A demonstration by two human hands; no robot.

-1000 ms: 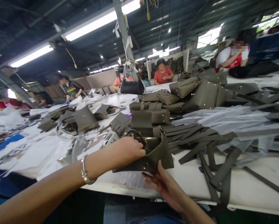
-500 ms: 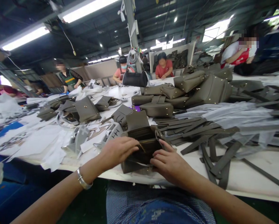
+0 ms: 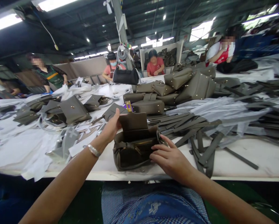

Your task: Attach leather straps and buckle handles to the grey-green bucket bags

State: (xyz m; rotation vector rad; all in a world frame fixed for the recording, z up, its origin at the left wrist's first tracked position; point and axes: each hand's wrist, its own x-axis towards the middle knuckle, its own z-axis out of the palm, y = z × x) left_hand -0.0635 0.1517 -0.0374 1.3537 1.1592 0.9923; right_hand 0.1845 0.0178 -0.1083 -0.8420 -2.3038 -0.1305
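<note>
An olive-brown handbag [image 3: 136, 155] stands at the table's front edge, its mouth facing me and its flap [image 3: 133, 123] raised at the back. A zip with a gold-coloured pull runs inside the mouth. My left hand [image 3: 111, 127] grips the left edge of the flap, thumb upward, with some fingertips hidden behind it. On the other side, my right hand [image 3: 170, 157] holds the bag's right side wall, some fingers inside the opening and the index finger along the outside. A gold buckle [image 3: 128, 106] shows just behind the flap.
Finished-looking olive bags [image 3: 195, 87] are piled behind. Loose dark straps [image 3: 206, 149] and clear plastic wrap [image 3: 225, 112] spread to the right. Left lie more bags [image 3: 75, 109], white paper [image 3: 34, 149] and a grey piece with a white cross [image 3: 68, 141]. Several people work beyond the table.
My left hand has moved from inside the bag's mouth up and left to the raised flap. My right hand stays at the bag's right side. The camera view has shifted right.
</note>
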